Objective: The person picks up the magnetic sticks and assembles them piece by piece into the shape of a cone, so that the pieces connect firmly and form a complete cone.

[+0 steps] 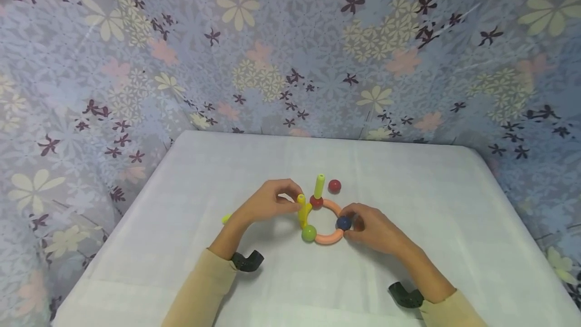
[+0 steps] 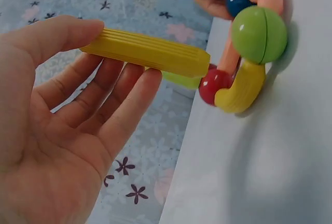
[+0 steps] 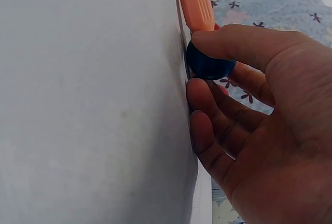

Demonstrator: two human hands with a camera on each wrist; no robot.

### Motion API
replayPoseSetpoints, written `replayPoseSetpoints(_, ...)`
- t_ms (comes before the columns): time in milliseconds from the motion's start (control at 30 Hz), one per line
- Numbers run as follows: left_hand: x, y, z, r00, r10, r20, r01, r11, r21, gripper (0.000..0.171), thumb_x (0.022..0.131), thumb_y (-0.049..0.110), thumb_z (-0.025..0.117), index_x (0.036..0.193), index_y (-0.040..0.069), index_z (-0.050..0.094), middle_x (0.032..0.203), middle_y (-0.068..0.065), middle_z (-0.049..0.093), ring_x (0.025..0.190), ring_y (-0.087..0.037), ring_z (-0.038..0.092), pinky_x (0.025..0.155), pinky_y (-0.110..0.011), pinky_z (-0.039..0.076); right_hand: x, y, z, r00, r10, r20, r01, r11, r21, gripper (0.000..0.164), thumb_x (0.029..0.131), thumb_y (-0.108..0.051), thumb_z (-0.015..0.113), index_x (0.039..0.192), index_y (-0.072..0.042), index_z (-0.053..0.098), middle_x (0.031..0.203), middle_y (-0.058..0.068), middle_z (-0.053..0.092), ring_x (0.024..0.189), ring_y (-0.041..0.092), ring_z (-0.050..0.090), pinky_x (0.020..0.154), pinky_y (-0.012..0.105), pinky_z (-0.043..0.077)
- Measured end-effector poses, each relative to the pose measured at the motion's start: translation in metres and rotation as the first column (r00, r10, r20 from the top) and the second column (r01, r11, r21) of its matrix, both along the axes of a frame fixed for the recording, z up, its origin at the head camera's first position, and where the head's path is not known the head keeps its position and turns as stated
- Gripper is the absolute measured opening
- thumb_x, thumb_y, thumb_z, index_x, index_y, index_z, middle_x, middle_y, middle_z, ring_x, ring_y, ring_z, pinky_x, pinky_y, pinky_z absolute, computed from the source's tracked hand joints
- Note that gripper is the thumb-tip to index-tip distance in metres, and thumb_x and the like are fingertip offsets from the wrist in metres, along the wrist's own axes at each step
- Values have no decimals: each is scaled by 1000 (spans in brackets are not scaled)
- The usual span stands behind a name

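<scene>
My left hand [image 1: 274,200] pinches a straight ridged yellow rod [image 2: 148,53] between thumb and fingertips, upright above the table at the ring's left side. With thumb and fingers, my right hand [image 1: 374,228] holds the blue ball [image 1: 343,223] on the ring's right. Orange curved pieces [image 1: 329,239] and a yellow curved piece [image 2: 244,90] join the blue ball, a green ball [image 1: 309,233] and a red ball [image 1: 316,201] into a ring lying on the table. From the red ball a light green rod [image 1: 320,185] stands up.
A loose red ball [image 1: 334,186] lies just behind the ring. Partly hidden by the left forearm is a yellow-green piece [image 1: 226,219]. White cloth covers the table [image 1: 431,180], and a flowered curtain [image 1: 290,54] hangs behind it.
</scene>
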State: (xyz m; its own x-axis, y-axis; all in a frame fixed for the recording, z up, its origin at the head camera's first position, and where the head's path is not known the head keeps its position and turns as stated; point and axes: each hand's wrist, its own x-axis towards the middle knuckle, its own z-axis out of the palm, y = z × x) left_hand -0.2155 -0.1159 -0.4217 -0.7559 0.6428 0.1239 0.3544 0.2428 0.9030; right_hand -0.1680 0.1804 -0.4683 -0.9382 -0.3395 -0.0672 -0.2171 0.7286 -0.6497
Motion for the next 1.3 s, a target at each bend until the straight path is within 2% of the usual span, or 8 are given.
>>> replayPoseSetpoints(267,6,10,-2,998,-64,17,64,998,11,20,86,11,70,106,12,65,101,-2,66,92,-23,65,79,-32,55,-1,2,-1,1000,7,-6,-7,1000,0,45,74,-16,82,114,-22,63,94,-10,59,78,14,52,67,30,49)
replayPoseSetpoints(400,8,14,-4,995,-97,-9,97,995,8,19,86,13,71,104,16,66,100,1,66,92,-18,65,77,-32,55,-1,2,-2,1000,8,-8,-8,1000,6,44,75,-16,82,115,-21,63,95,-10,59,78,13,52,67,30,49)
replayPoseSetpoints(600,9,17,-4,987,-161,-31,161,987,5,18,85,8,70,102,14,64,99,2,65,95,-15,62,78,-32,55,-1,1,0,1000,8,1,-8,1000,6,42,76,-16,82,113,-21,63,93,-10,59,77,14,53,67,31,48)
replayPoseSetpoints(967,7,14,-3,982,-188,-21,187,982,-38,24,84,3,68,105,14,64,101,3,66,97,-14,62,81,-33,54,-1,0,0,1000,16,0,-16,1000,8,42,75,-18,82,113,-22,63,91,-10,59,76,13,53,67,31,48)
replayPoseSetpoints(1067,4,11,-3,984,-174,-37,170,981,-93,29,83,-3,65,106,15,64,102,3,66,97,-15,62,82,-30,53,-1,1,1,1000,24,-10,-24,1000,5,41,75,-19,83,111,-22,63,90,-10,59,76,13,53,67,31,48)
replayPoseSetpoints(1167,0,4,-3,991,-116,-63,102,976,-195,29,82,-5,62,106,12,65,103,-2,66,95,-17,62,82,-28,52,-1,2,1,999,34,-21,-33,999,4,40,75,-20,83,109,-23,62,89,-10,59,76,13,53,66,30,48)
replayPoseSetpoints(1300,-9,-15,-8,995,-24,-96,-11,936,-352,27,83,-1,60,108,7,64,105,-7,64,92,-17,61,79,-28,51,2,2,1,999,45,-29,-45,999,-1,40,75,-26,83,107,-23,61,88,-10,58,75,13,52,64,29,47)
